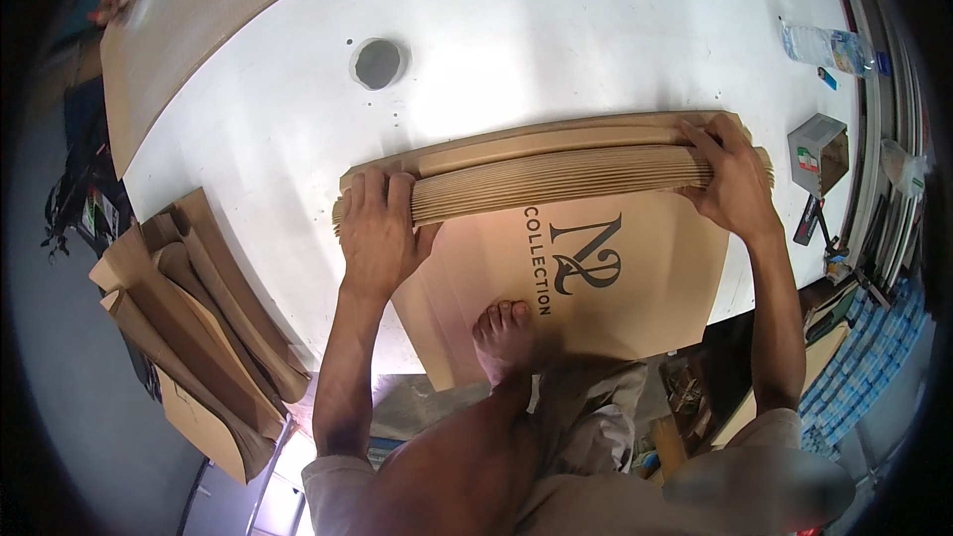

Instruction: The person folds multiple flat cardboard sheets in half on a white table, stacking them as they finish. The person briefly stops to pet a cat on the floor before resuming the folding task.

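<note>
Grip: left hand [377, 228], right hand [733, 179] clamp paper-bag stack [556, 184] ends | fingertips hidden behind stack

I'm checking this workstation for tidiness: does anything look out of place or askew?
Yes. A bare foot rests on the printed kraft sheets while the left hand and right hand press the folded stack. Loose kraft pieces slump untidily off the table's left edge.

stack of flat brown paper bags [556, 184] | lying on its side, edges up | clamped between left and right hands, ends gripped
</note>
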`<move>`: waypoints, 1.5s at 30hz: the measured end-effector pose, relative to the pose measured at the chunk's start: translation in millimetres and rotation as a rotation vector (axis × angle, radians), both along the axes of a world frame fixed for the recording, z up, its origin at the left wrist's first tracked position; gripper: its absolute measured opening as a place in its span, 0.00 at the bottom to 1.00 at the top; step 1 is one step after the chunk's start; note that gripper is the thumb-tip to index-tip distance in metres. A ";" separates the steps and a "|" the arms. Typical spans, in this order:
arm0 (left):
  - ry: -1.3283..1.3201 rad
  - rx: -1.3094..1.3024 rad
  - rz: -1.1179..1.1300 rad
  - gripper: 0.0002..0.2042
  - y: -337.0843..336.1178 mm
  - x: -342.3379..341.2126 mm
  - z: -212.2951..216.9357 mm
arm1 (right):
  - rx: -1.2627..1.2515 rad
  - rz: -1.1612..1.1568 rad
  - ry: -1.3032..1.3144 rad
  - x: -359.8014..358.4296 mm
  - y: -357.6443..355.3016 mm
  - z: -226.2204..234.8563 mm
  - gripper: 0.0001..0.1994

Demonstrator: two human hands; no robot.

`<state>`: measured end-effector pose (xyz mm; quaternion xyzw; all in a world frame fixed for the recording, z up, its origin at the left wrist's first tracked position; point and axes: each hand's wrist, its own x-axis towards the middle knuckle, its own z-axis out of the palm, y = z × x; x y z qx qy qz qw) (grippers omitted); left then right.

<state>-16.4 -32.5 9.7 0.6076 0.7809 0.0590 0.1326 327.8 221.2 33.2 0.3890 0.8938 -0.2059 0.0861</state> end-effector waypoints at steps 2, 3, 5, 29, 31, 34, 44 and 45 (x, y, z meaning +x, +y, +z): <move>0.017 0.066 -0.038 0.24 0.6 -1.3 -1.1 | 0.036 -0.004 0.061 8.7 -8.3 2.4 0.36; 0.011 0.102 -0.057 0.23 3.4 -1.6 0.0 | 0.058 -0.006 0.087 12.8 -11.4 1.3 0.37; -0.003 0.140 -0.057 0.23 2.8 0.1 -0.6 | 0.092 0.000 0.144 15.9 -13.3 -1.5 0.37; -0.004 0.012 0.009 0.25 -15.6 2.6 3.6 | -0.297 0.064 -0.226 6.9 45.7 36.0 0.41; -0.011 0.011 0.017 0.25 -16.1 2.3 1.3 | -0.282 -0.024 -0.222 6.1 41.4 35.7 0.42; -0.008 0.002 0.020 0.25 -13.2 3.5 2.9 | -0.136 -0.006 -0.068 19.9 28.2 22.8 0.44; -0.010 0.066 -0.009 0.28 -17.6 2.6 2.4 | -0.147 0.140 -0.005 35.9 45.7 34.4 0.41; -0.011 0.059 -0.007 0.28 -18.2 2.9 2.8 | -0.172 0.113 -0.014 39.0 46.2 32.2 0.41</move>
